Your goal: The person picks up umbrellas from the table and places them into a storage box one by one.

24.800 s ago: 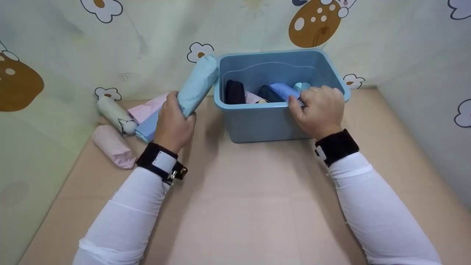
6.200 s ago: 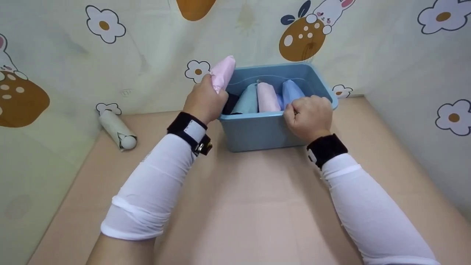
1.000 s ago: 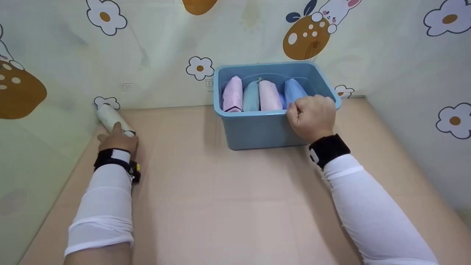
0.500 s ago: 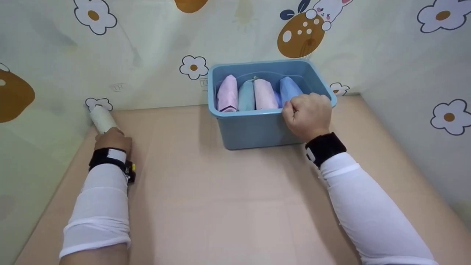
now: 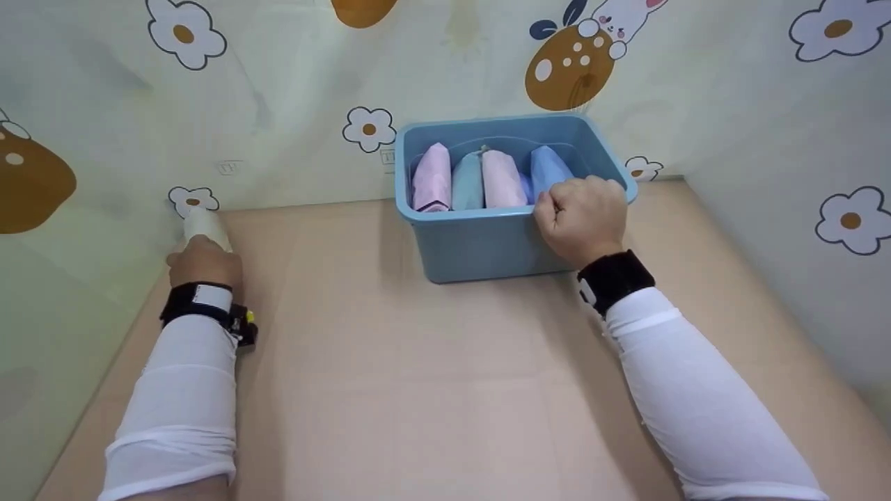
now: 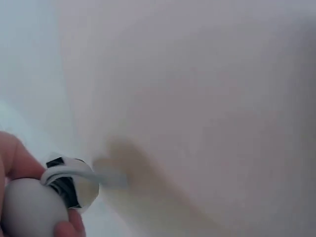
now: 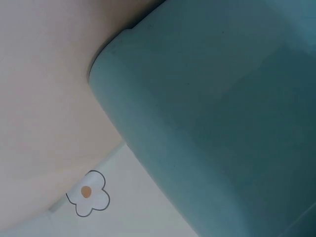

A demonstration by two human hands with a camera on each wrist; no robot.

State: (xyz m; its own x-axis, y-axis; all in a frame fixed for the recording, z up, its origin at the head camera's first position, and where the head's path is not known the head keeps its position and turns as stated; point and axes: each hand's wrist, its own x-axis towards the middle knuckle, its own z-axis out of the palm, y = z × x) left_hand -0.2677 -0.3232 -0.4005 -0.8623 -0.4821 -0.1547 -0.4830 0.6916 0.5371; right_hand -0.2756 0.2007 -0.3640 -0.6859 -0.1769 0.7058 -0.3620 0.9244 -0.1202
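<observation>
At the far left of the table, my left hand (image 5: 205, 263) grips a pale folded umbrella (image 5: 203, 223) by its end. In the left wrist view, its rounded white handle (image 6: 33, 207) sits between thumb and fingers, and a strap loop (image 6: 74, 171) hangs out beside it. My right hand (image 5: 586, 217) holds the front rim of a blue plastic bin (image 5: 487, 249), near its right corner. Inside stand rolled umbrellas in sleeves: a pink one (image 5: 432, 177), a teal one (image 5: 468, 182), a paler pink one (image 5: 504, 179) and a blue one (image 5: 550, 168).
Patterned cloth walls (image 5: 292, 83) rise behind and on both sides of the beige table (image 5: 411, 362). The bin stands close to the back wall. In the right wrist view, the bin's side (image 7: 197, 108) fills most of the picture.
Several umbrellas from the left of the table are now in the bin, the pink one last. My left hand has closed round the pale umbrella's handle. The right hand keeps holding the rim.
</observation>
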